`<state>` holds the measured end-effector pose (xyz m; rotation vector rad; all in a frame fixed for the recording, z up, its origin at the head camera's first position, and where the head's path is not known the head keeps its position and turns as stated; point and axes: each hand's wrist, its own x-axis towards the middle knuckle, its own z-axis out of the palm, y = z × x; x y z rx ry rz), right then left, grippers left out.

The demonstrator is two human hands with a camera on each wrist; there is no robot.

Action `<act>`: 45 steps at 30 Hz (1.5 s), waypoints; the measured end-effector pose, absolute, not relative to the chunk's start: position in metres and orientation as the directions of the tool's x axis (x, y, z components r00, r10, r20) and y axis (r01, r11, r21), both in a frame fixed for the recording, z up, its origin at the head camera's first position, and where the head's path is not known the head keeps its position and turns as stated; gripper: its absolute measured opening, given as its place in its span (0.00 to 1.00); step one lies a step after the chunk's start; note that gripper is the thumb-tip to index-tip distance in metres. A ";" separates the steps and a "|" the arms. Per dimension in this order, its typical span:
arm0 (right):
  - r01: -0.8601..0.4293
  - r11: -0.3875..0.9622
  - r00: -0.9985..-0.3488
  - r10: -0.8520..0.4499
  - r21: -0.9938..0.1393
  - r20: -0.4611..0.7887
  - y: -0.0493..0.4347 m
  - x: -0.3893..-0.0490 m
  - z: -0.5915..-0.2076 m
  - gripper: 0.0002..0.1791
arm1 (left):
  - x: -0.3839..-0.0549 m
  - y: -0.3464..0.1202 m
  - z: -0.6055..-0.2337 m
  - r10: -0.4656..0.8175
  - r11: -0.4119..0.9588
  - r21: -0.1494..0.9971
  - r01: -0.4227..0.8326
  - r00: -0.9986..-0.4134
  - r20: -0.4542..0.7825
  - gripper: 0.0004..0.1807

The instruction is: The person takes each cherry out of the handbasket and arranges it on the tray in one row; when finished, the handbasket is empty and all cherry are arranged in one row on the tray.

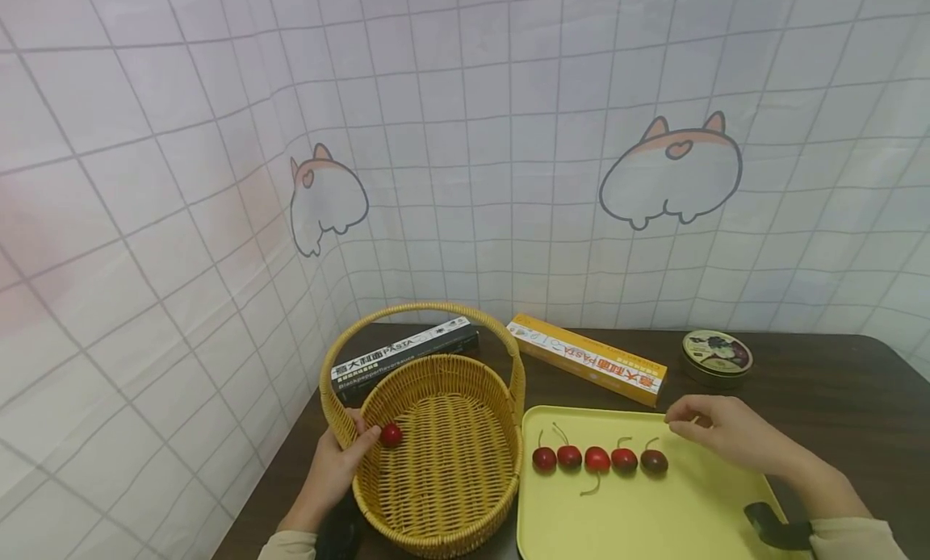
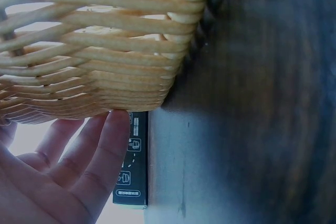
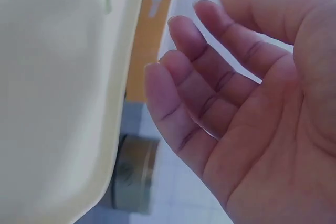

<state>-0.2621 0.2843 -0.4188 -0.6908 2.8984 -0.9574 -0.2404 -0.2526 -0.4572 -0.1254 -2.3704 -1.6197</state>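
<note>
My left hand (image 1: 336, 467) grips the left side of a round wicker basket (image 1: 439, 534), thumb over the rim and fingers against the outer wall. In the left wrist view the fingertips touch the woven side (image 2: 94, 56). One red cherry (image 1: 391, 435) is in the basket, right beside the thumb tip. Several cherries (image 1: 597, 460) with stems lie in a row on a yellow tray (image 1: 697, 536). Over the tray's far right corner hovers my right hand (image 1: 734, 431); the right wrist view shows its fingers loosely bent, holding nothing.
Behind the basket lies a black pasta box (image 1: 407, 354), and an orange pasta box (image 1: 588, 358) is behind the tray. A round tin (image 1: 717, 357) stands at the back right of the dark table (image 1: 865, 415). A grid-patterned curtain (image 1: 494, 140) hangs behind and at left.
</note>
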 end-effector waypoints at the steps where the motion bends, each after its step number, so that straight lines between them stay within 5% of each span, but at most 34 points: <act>1: -0.428 0.708 -0.893 -0.429 -0.562 0.139 0.281 -0.261 -0.417 0.08 | -0.240 -0.253 -0.457 -0.078 0.371 0.902 0.220 -0.961 0.266 0.12; 11: -0.604 0.608 -0.782 -0.576 -0.516 0.238 0.240 -0.249 -0.402 0.14 | -0.241 -0.254 -0.460 -0.080 0.355 0.908 0.223 -0.961 0.266 0.12; 20: -0.601 0.548 -0.772 -0.587 -0.582 0.244 0.220 -0.240 -0.400 0.24 | -0.240 -0.253 -0.458 -0.073 0.353 0.903 0.247 -0.954 0.290 0.12; 29: -0.629 0.487 -0.728 -0.642 -0.606 0.241 0.195 -0.232 -0.404 0.21 | -0.240 -0.253 -0.459 -0.071 0.344 0.905 0.250 -0.954 0.290 0.12; 37: -0.755 0.320 -0.574 -0.745 -0.572 0.341 0.146 -0.227 -0.390 0.22 | -0.239 -0.251 -0.456 -0.081 0.347 0.908 0.236 -0.957 0.280 0.12; 45: -0.833 0.264 -0.447 -0.838 -0.487 0.311 0.076 -0.225 -0.366 0.15 | -0.239 -0.253 -0.458 -0.086 0.334 0.917 0.220 -0.961 0.262 0.12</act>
